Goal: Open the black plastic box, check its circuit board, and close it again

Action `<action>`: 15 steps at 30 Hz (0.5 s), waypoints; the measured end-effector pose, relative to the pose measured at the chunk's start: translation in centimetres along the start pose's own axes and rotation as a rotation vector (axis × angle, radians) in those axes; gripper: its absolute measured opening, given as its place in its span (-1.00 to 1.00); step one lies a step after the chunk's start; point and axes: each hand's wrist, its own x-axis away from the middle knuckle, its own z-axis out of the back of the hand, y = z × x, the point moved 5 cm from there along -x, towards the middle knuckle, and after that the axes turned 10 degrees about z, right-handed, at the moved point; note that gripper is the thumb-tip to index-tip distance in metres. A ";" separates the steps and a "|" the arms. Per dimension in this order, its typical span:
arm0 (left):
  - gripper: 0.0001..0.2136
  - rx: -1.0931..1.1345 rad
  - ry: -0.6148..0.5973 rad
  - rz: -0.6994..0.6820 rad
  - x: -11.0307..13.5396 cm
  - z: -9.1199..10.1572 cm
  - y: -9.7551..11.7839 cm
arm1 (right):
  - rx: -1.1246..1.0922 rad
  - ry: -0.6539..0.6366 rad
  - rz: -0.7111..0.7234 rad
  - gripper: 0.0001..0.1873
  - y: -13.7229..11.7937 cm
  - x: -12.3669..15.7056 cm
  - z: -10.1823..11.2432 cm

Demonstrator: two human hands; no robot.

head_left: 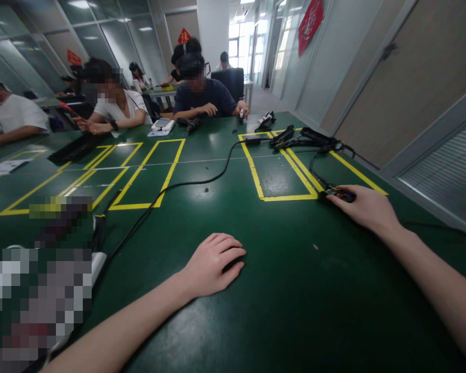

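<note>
My right hand (pixel 367 206) reaches to the right side of the green table (pixel 279 290), its fingers closed around a small black device with exposed coloured wires (pixel 344 194). The fingers cover part of that device, so its exact kind is unclear. From it a black cable (pixel 312 165) runs up toward a bundle of black parts (pixel 314 139). My left hand (pixel 217 264) rests palm down near the middle of the table, fingers loosely stretched and slightly apart, with nothing visible in it.
Yellow tape (pixel 289 198) marks rectangles on the tabletop. A long black cord (pixel 190 183) crosses from the left to a small black box (pixel 253 140). A co-worker (pixel 205 96) sits at the far edge near a drill (pixel 193 124). Pixelated items lie at left.
</note>
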 end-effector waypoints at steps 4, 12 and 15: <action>-0.81 0.010 0.010 0.002 -0.1 0.2 0.1 | -0.257 -0.040 0.305 -0.59 -7.6 1.4 -0.7; -0.69 0.022 0.137 -0.015 -0.1 1.3 0.5 | -0.688 -0.116 0.885 -0.62 -18.0 6.6 2.1; -0.73 0.029 0.131 -0.048 0.0 1.2 0.6 | -0.697 -0.046 0.893 -0.63 -17.9 6.8 2.4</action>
